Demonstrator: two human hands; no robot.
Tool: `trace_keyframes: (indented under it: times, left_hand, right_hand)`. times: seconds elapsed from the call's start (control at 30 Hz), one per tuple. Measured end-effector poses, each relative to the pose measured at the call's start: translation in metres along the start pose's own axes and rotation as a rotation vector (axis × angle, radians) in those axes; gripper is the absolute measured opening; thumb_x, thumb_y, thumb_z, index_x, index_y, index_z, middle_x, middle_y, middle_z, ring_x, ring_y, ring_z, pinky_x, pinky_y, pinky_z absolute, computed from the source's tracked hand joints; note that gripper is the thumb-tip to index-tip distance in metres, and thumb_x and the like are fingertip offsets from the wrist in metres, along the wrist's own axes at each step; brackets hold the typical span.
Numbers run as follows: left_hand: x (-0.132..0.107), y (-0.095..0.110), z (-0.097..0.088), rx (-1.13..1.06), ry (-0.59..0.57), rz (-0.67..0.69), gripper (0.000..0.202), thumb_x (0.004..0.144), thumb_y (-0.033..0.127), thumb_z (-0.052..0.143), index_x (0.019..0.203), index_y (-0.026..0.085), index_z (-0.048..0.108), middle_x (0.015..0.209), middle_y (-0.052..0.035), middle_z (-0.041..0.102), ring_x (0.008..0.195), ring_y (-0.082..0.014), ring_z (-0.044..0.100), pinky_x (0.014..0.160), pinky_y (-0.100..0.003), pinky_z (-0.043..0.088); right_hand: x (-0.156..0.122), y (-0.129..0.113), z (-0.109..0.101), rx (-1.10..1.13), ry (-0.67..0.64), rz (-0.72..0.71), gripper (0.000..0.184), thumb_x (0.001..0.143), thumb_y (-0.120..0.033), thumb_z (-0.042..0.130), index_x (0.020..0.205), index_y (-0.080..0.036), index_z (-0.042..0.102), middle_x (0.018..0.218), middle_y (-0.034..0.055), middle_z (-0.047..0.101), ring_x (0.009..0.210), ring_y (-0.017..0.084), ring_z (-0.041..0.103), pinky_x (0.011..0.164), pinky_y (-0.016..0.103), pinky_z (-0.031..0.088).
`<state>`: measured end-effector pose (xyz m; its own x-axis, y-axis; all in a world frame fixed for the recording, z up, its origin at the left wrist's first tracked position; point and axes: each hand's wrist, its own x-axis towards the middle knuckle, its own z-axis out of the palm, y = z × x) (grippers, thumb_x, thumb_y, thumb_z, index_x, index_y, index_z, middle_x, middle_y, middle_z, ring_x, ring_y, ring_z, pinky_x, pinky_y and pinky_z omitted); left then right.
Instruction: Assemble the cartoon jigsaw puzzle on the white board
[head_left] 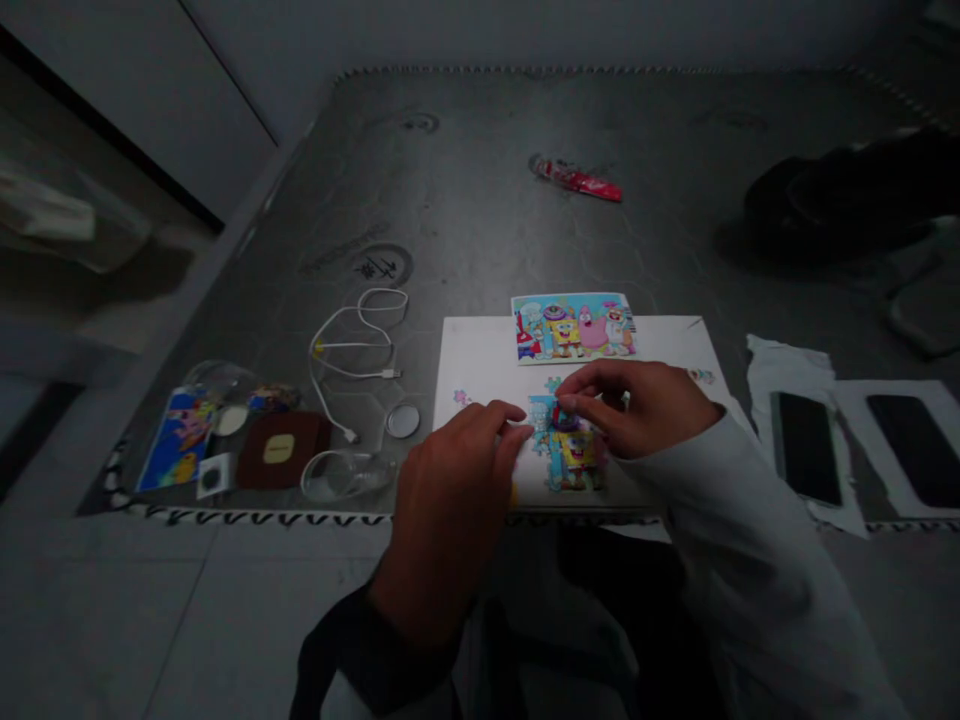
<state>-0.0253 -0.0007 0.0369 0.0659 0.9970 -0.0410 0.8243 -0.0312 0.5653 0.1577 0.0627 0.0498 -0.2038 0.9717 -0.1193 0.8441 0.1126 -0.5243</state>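
A partly joined cartoon jigsaw (571,452) lies on a white sheet (480,360) near the front edge of the grey mat. My right hand (637,405) pinches a small puzzle piece (564,416) at the top of the joined part. My left hand (457,490) rests beside it, fingertips curled and touching the jigsaw's left edge. A colourful reference picture (574,326) lies at the far edge of the sheet. Two loose pieces (462,398) (702,376) lie on the sheet.
A white cable (360,345), a round lid (403,420), a brown case (279,450), a clear bag (341,475) and a cartoon packet (176,440) lie left. Two phones (808,447) (911,448) rest on white paper right. A red wrapper (581,180) and dark cloth (847,200) lie farther back.
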Motion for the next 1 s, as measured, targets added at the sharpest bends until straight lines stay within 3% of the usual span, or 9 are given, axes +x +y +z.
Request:
trace_keyframes:
  times: [0.17, 0.27, 0.43, 0.67, 1.0]
  left_hand:
    - [0.002, -0.001, 0.004, -0.098, -0.040, -0.004, 0.014, 0.096, 0.030, 0.059, 0.089, 0.023, 0.070, 0.087, 0.0018, 0.074, 0.079, -0.0170, 0.066, 0.071, -0.029, 0.042]
    - [0.004, -0.004, 0.005, -0.100, -0.035, -0.072, 0.017, 0.095, 0.032, 0.059, 0.086, 0.022, 0.070, 0.080, 0.0017, 0.072, 0.071, -0.0154, 0.063, 0.069, -0.029, 0.039]
    - [0.008, -0.008, 0.011, -0.042, -0.043, -0.128, 0.023, 0.099, 0.029, 0.051, 0.087, 0.020, 0.068, 0.084, -0.0011, 0.072, 0.076, -0.0164, 0.063, 0.069, -0.029, 0.037]
    - [0.011, -0.004, 0.020, 0.078, -0.050, -0.098, 0.025, 0.100, 0.030, 0.048, 0.087, 0.018, 0.067, 0.087, -0.0039, 0.067, 0.080, -0.0180, 0.060, 0.073, -0.030, 0.040]
    - [0.010, 0.001, 0.022, 0.159, -0.059, -0.130, 0.026, 0.099, 0.032, 0.050, 0.088, 0.017, 0.068, 0.091, -0.0068, 0.064, 0.083, -0.0203, 0.060, 0.075, -0.032, 0.043]
  right_hand:
    - [0.001, -0.016, 0.008, 0.030, -0.151, -0.089, 0.012, 0.080, -0.024, 0.067, 0.085, -0.027, 0.077, 0.070, -0.0027, 0.072, 0.060, 0.012, 0.058, 0.060, 0.025, 0.039]
    - [0.001, -0.013, 0.011, -0.016, -0.132, -0.107, 0.015, 0.082, -0.024, 0.064, 0.089, -0.026, 0.077, 0.072, -0.0024, 0.073, 0.060, 0.012, 0.058, 0.061, 0.026, 0.038]
    - [0.003, -0.002, 0.016, -0.186, 0.008, -0.064, 0.012, 0.084, -0.028, 0.063, 0.090, -0.025, 0.074, 0.082, -0.0005, 0.074, 0.070, 0.016, 0.062, 0.067, 0.030, 0.037]
    - [0.009, -0.003, 0.022, -0.251, -0.147, 0.002, 0.011, 0.083, -0.035, 0.069, 0.090, -0.027, 0.072, 0.083, -0.0013, 0.073, 0.077, 0.018, 0.062, 0.069, 0.032, 0.034]
    - [0.012, 0.003, 0.032, -0.205, -0.177, 0.027, 0.010, 0.082, -0.036, 0.070, 0.087, -0.027, 0.071, 0.078, -0.0025, 0.070, 0.074, 0.017, 0.060, 0.066, 0.031, 0.032]
